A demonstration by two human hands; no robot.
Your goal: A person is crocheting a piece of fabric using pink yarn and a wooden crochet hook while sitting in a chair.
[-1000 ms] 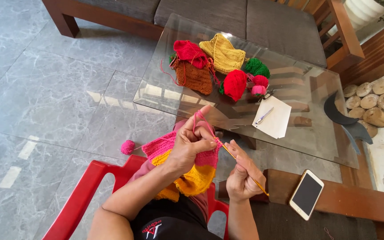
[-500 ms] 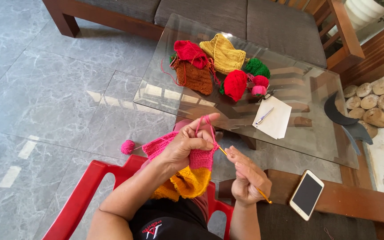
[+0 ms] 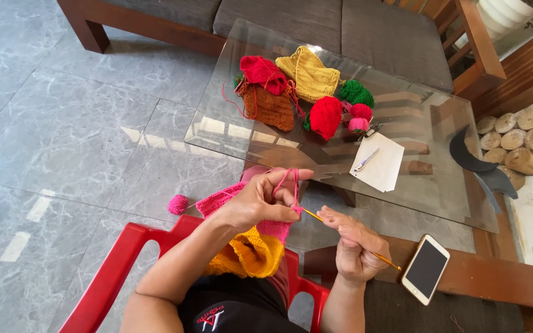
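My left hand (image 3: 257,203) fingers pinch pink yarn (image 3: 292,185) over the knitting (image 3: 248,246); at four o'clock, my right hand (image 3: 356,246) fingers clamp the crochet hook (image 3: 313,215).

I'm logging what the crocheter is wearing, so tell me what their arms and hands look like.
Both forearms are bare, with no sleeves reaching them. The left hand and right hand wear no gloves; I can make out no rings, watch or bracelets. A black garment with a small red-and-white mark covers the torso.

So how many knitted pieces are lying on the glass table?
3: a red piece over a brown piece, and a yellow piece beside them. Others may be hidden underneath.
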